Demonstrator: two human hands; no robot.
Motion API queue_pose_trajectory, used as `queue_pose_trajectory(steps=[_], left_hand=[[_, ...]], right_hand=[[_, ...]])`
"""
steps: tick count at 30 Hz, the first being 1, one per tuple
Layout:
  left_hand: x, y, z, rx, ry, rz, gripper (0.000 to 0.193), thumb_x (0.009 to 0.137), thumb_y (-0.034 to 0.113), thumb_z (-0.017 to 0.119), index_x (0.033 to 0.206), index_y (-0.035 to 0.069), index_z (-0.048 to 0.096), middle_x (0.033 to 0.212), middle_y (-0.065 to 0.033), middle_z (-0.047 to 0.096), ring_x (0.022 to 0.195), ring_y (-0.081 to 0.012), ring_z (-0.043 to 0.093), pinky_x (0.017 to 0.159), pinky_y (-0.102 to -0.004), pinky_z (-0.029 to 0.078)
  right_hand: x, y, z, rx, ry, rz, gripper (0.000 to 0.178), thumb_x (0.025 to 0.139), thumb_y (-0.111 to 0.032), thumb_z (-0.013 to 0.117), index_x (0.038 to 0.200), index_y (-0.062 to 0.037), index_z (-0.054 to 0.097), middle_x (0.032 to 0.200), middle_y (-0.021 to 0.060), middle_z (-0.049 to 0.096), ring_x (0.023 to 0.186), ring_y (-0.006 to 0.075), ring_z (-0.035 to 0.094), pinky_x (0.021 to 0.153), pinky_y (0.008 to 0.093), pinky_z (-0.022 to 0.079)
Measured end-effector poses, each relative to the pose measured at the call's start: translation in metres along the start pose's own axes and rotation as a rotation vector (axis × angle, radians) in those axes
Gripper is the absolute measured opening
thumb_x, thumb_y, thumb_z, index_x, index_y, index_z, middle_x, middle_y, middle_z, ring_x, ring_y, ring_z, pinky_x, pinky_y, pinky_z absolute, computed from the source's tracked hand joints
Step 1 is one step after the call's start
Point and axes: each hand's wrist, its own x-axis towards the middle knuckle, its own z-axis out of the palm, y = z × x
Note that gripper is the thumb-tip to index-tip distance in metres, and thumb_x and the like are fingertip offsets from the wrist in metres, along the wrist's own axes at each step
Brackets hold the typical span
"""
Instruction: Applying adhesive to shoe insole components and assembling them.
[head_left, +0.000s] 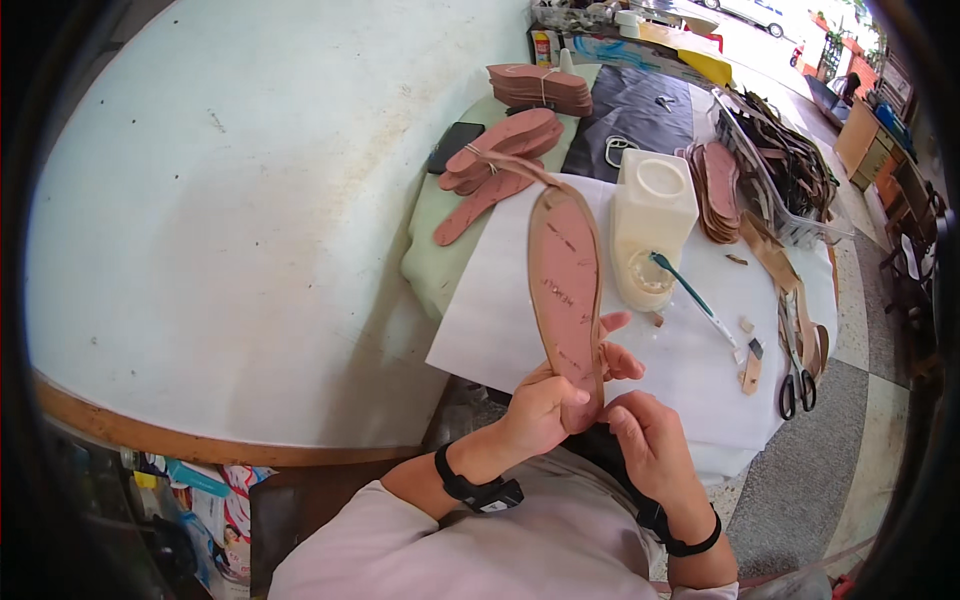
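Observation:
A pink shoe insole (565, 285) with a tan strip along its edge stands tilted in front of me, toe end away. My left hand (545, 405) grips it near the heel, thumb on the pink face and fingers behind, their tips showing past the right edge. The fingers of my right hand (648, 430) are curled and pinched at the right edge of the heel. What lies between those fingertips is mostly hidden. From the toe, a loose end of the tan strip (510, 160) sticks out to the upper left.
Right of the insole lie a white plastic container (655, 205) with a cut opening, a glue brush (695, 300) and scissors (797, 370). Stacked pink insoles (540, 90) sit at the back. A clear bin (790, 180) holds dark straps. A pale table (230, 250) fills the left.

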Motion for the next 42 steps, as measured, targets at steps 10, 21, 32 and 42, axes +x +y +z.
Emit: queue_pose_trajectory(steps=[10, 21, 32, 42], left_hand=[[-0.007, 0.0, 0.015, 0.127, 0.191, 0.006, 0.057, 0.096, 0.012, 0.049, 0.151, -0.004, 0.039, 0.119, -0.0189, 0.068, 0.118, -0.0274, 0.063, 0.101, -0.042, 0.051], [-0.009, -0.005, 0.023, 0.712, 0.282, -0.051, 0.015, 0.102, 0.01, 0.064, 0.111, -0.002, 0.068, 0.083, -0.0072, 0.072, 0.078, -0.0139, 0.07, 0.068, -0.0275, 0.054], [-0.005, -0.017, 0.041, 0.618, 0.171, -0.34, 0.012, 0.101, 0.007, 0.065, 0.109, -0.002, 0.067, 0.079, -0.0063, 0.071, 0.068, -0.0122, 0.067, 0.06, -0.0277, 0.053], [0.0, -0.005, 0.039, 0.601, 0.041, -0.433, 0.011, 0.101, 0.007, 0.065, 0.106, -0.003, 0.065, 0.078, -0.0066, 0.07, 0.068, -0.0137, 0.068, 0.06, -0.029, 0.053]], right_hand=[[-0.002, -0.003, -0.002, 0.199, -0.005, 0.088, 0.015, 0.102, -0.006, 0.061, 0.093, 0.0049, 0.065, 0.074, 0.0103, 0.062, 0.068, 0.0156, 0.052, 0.065, 0.0314, 0.048], [0.007, 0.003, -0.022, 0.207, 0.329, 0.009, 0.009, 0.095, -0.002, 0.069, 0.102, 0.003, 0.069, 0.082, 0.0031, 0.068, 0.072, 0.0066, 0.058, 0.066, 0.0232, 0.048], [0.004, 0.013, -0.022, 0.539, 0.279, 0.015, 0.01, 0.102, -0.004, 0.062, 0.097, 0.0037, 0.066, 0.083, 0.0007, 0.066, 0.072, 0.0048, 0.059, 0.062, 0.0216, 0.049], [0.008, 0.025, -0.019, 0.61, 0.42, 0.026, 0.013, 0.1, -0.005, 0.064, 0.089, 0.0016, 0.066, 0.076, -0.0043, 0.059, 0.069, 0.0026, 0.047, 0.061, 0.0203, 0.037]])
